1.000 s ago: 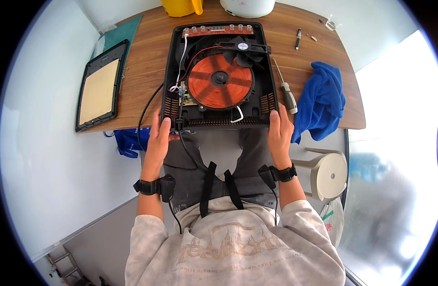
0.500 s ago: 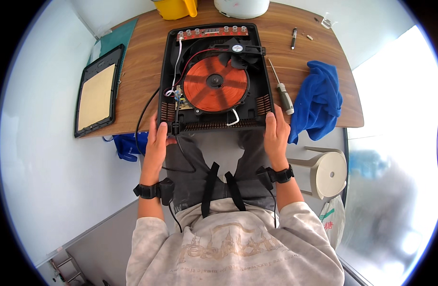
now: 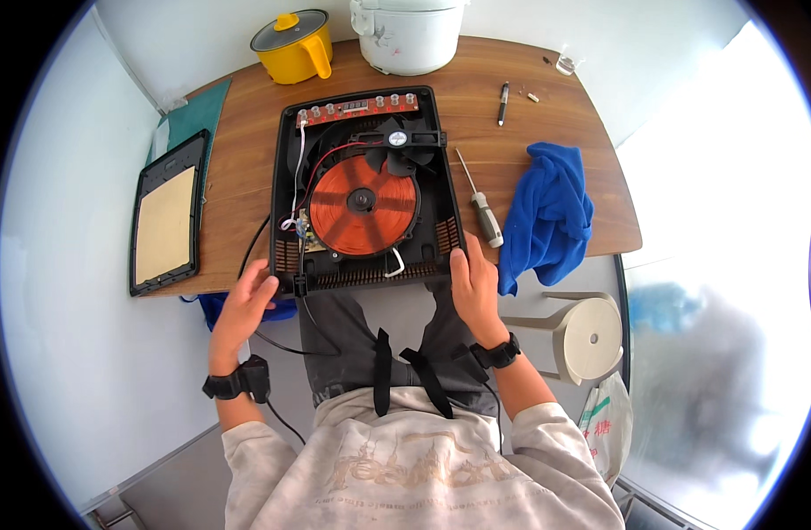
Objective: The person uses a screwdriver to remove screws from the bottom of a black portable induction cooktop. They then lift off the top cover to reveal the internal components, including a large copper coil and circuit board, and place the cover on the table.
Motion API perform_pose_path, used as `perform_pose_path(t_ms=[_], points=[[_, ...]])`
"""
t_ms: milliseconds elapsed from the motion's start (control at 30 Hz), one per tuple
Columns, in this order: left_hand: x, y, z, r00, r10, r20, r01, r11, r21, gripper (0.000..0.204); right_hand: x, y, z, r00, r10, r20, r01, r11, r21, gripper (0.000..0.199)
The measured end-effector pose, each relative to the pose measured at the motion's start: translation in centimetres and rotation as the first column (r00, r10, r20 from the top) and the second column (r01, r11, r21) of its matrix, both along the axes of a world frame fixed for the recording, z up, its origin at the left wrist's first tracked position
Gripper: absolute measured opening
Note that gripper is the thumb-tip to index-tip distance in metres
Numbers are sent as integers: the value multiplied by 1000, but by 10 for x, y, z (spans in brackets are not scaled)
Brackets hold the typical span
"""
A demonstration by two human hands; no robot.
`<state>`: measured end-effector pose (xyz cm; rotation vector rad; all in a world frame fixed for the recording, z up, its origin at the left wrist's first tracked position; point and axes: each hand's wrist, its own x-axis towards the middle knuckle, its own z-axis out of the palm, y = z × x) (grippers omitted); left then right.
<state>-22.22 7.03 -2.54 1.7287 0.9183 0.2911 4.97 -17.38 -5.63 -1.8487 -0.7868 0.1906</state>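
An opened induction cooker (image 3: pixel 290 190) lies on the table at its near edge, with its flat copper coil (image 3: pixel 357 208), small black fan (image 3: pixel 398 150) and red button board (image 3: pixel 357 108) exposed. At the near left corner, my left hand (image 3: pixel 244 307) touches the casing's edge with its thumb tip, fingers loosely apart beside it. My right hand (image 3: pixel 478 287) holds the near right corner, thumb on the rim and fingers along the side. Beside the casing on the right lies a screwdriver (image 3: pixel 483 212). A black power cord (image 3: pixel 313 318) hangs from the near left corner.
The cooker's black top cover (image 3: pixel 193 185) rests at the left, near a green mat (image 3: pixel 198 119). A blue cloth (image 3: pixel 551 212) hangs over the right front edge. A pen (image 3: pixel 503 104), yellow pot (image 3: pixel 290 49) and white rice cooker (image 3: pixel 410 35) stand or lie farther back. A stool (image 3: pixel 591 340) is below right.
My left hand has drawn outward from the casing's corner, and its fingers no longer show underneath. My right hand stays on its corner. The whole view has shifted, showing more of the table's far side.
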Motion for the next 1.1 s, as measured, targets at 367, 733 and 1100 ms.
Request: perform_pose_path(t_ms=[367, 733, 1100], points=[[97, 43, 101, 946, -299, 125, 246, 914, 322, 27, 48, -11, 77, 978, 162, 133, -131, 967, -218, 30], [199, 99, 120, 777, -574, -257, 618, 620, 484, 33, 147, 114, 144, 769, 594, 236, -419, 748, -515, 32], [196, 138, 91, 755, -557, -346, 643, 527, 556, 40, 157, 154, 134, 614, 748, 251, -371, 554, -745, 41]])
